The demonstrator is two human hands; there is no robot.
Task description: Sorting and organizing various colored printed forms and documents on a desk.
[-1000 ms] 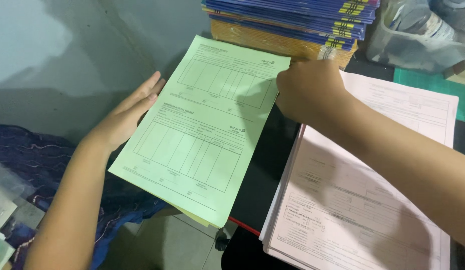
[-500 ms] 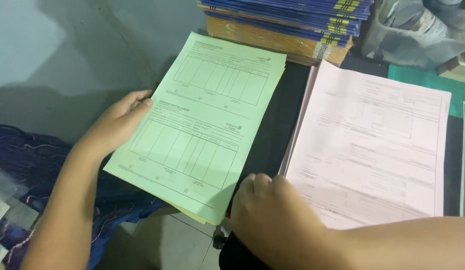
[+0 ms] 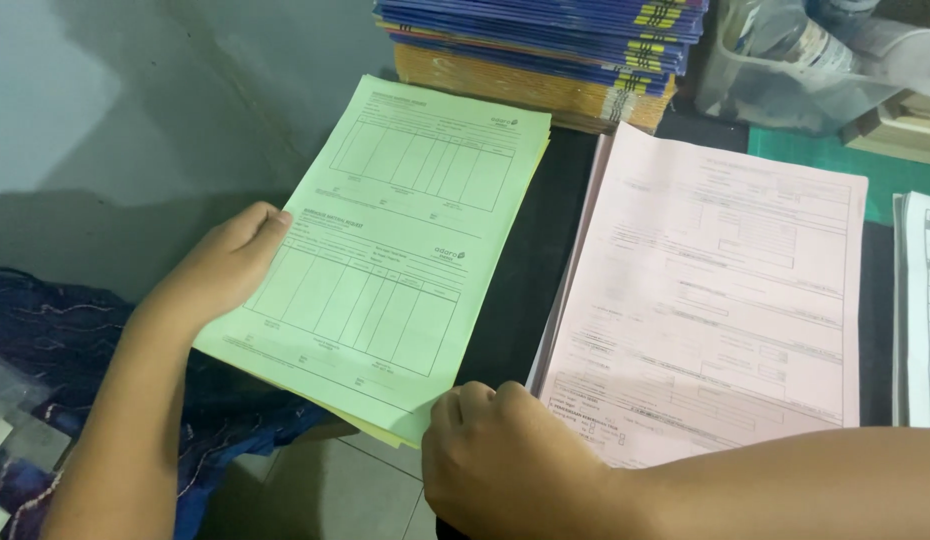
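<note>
Gripping the near corner of the green form stack (image 3: 385, 260), the right hand (image 3: 505, 455) was curled closed, knuckles up, at the bottom edge of the view; its fingertips were hidden beneath it. The left hand (image 3: 220, 265) clasped the stack's left long edge, thumb on top, fingers underneath. The stack lay with its long axis running from near-left to far-right, its head pointing toward the pile of blue and orange books (image 3: 545, 45). Yellow sheets showed under its near and right edges.

Compared with half a second before, the right hand had shifted left from the pink forms' corner onto the green corner, and the left thumb sat slightly higher.

A strip of black table (image 3: 530, 260) separated the green stack from the pink forms (image 3: 705, 290) to its right. The stack's left half overhung the table edge above blue cloth (image 3: 45, 320) and open floor.
</note>
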